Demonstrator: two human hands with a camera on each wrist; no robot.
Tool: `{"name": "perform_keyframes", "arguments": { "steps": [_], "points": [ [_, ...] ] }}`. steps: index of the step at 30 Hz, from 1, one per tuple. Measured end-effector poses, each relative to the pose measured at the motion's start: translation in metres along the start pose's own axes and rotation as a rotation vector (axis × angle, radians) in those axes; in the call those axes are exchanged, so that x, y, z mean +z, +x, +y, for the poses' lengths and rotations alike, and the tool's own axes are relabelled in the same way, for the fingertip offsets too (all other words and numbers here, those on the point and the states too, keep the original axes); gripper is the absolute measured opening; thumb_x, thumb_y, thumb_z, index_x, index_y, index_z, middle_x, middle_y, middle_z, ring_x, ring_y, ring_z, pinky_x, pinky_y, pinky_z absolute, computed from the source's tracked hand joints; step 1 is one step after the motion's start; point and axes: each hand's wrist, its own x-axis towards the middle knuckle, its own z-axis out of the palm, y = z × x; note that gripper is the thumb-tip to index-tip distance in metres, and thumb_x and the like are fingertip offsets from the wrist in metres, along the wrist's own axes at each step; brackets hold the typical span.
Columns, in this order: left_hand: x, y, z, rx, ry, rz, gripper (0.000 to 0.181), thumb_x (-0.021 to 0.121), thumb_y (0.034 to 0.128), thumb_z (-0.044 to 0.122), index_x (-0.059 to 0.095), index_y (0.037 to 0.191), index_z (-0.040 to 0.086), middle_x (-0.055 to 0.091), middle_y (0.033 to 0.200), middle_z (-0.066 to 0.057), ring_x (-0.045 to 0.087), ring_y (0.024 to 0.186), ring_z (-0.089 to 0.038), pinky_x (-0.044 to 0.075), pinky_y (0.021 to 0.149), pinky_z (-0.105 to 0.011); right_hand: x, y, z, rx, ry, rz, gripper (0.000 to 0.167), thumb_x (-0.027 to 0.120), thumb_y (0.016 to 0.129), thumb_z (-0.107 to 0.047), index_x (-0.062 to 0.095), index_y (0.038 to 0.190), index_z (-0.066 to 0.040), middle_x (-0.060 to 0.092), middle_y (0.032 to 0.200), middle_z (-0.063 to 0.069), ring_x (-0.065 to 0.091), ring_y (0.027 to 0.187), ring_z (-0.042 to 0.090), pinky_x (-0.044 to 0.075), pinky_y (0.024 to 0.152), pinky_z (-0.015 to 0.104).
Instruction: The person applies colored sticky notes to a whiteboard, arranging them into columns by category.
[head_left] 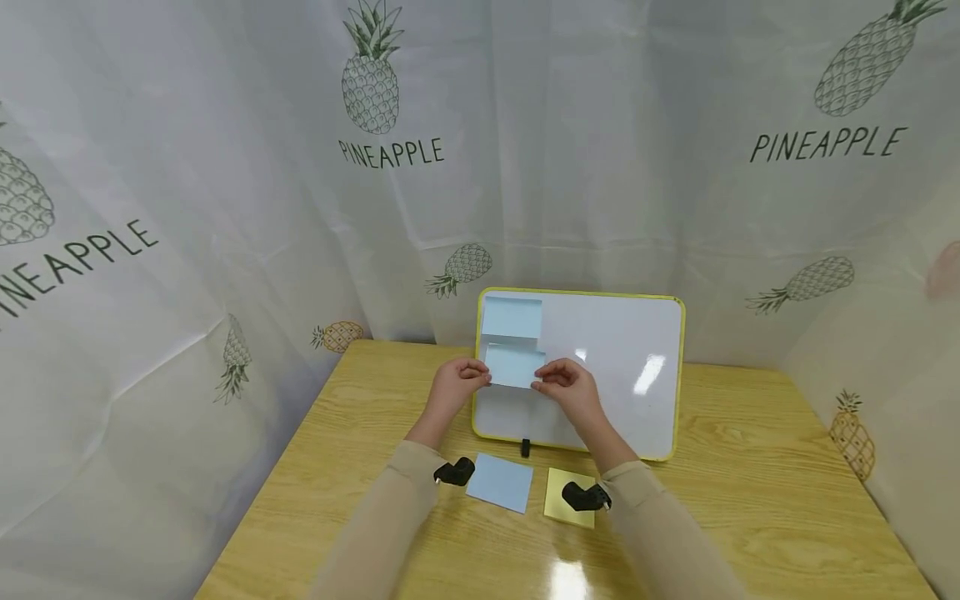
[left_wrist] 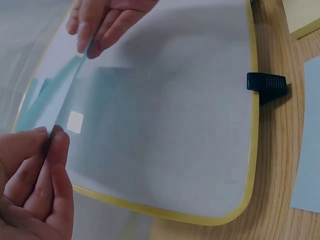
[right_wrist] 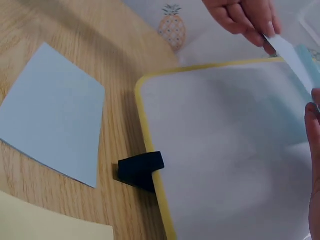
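You have a pale blue sheet [head_left: 514, 365] in front of the left part of the whiteboard [head_left: 607, 412], just below an upper blue sheet [head_left: 512, 317] that lies against the board's top left corner. Your left hand [head_left: 455, 385] has its grip clamped on the sheet's left side, near the lower corner, thumb and fingers pinching the paper. Your right hand [head_left: 573, 388] has its grip clamped on the opposite side, also low down. In the left wrist view you see the sheet nearly edge-on, its lower edge standing off the board, and you cannot tell whether its top edge touches. A yellow frame [head_left: 680, 375] runs round the board, and a black clip [head_left: 526, 448] sits at its bottom edge. Nearer to you on the wooden surface [head_left: 750, 467], a blue paper [head_left: 500, 483] lies below the clip, to the left, and a yellow pad [head_left: 556, 500] lies to its right, partly hidden in the head view by the black camera [head_left: 587, 497] on your right wrist. Another small camera [head_left: 454, 472], also black, sits on your left wrist, by the corner of the blue paper. Behind the board hangs a white curtain [head_left: 592, 192] printed with pineapples
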Motion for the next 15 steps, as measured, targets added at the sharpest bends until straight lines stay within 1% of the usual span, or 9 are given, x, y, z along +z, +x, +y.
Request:
{"name": "perform_keyframes", "arguments": {
  "steps": [3, 7, 10, 12, 15],
  "points": [
    [0.001, 0.004, -0.002, -0.014, -0.013, 0.0, 0.017, 0.07, 0.0893, 0.003, 0.069, 0.106, 0.003, 0.068, 0.09, -0.007, 0.068, 0.086, -0.022, 0.052, 0.082, -0.035, 0.004, 0.002, 0.004, 0.014, 0.014, 0.014, 0.025, 0.074, 0.082, 0.005, 0.063, 0.105, 0.005, 0.065, 0.106, 0.015, 0.063, 0.092, 0.02, 0.054, 0.081, 0.03],
    [0.003, 0.009, -0.006, -0.019, -0.035, -0.012, 0.033, 0.067, 0.0891, -0.004, 0.065, 0.121, 0.005, 0.066, 0.089, -0.012, 0.066, 0.085, -0.024, 0.053, 0.083, -0.038, 0.009, 0.004, 0.008, 0.034, 0.035, 0.051, 0.025, 0.073, 0.083, 0.007, 0.063, 0.105, 0.004, 0.064, 0.108, 0.014, 0.062, 0.095, 0.02, 0.054, 0.081, 0.028],
    [0.004, 0.013, -0.009, -0.016, -0.013, -0.014, 0.045, 0.066, 0.0886, -0.007, 0.061, 0.13, 0.009, 0.066, 0.088, -0.014, 0.065, 0.083, -0.024, 0.054, 0.081, -0.037, 0.012, 0.004, 0.008, 0.043, 0.052, 0.074, 0.025, 0.074, 0.082, 0.007, 0.064, 0.105, 0.005, 0.064, 0.11, 0.015, 0.063, 0.094, 0.018, 0.054, 0.08, 0.027],
    [0.005, 0.016, -0.009, -0.015, 0.016, -0.011, 0.051, 0.066, 0.0882, -0.008, 0.058, 0.134, 0.011, 0.066, 0.086, -0.014, 0.065, 0.082, -0.023, 0.054, 0.079, -0.036, 0.015, 0.003, 0.01, 0.027, 0.062, 0.094, 0.025, 0.074, 0.081, 0.008, 0.064, 0.104, 0.006, 0.064, 0.109, 0.016, 0.063, 0.092, 0.018, 0.054, 0.079, 0.026],
    [0.004, 0.019, -0.01, -0.014, 0.044, -0.01, 0.054, 0.067, 0.0878, -0.008, 0.056, 0.137, 0.012, 0.067, 0.086, -0.013, 0.065, 0.08, -0.021, 0.054, 0.077, -0.034, 0.018, 0.003, 0.012, 0.004, 0.061, 0.118, 0.025, 0.074, 0.081, 0.009, 0.064, 0.104, 0.006, 0.064, 0.108, 0.017, 0.064, 0.091, 0.018, 0.054, 0.079, 0.026]
  ]
}}
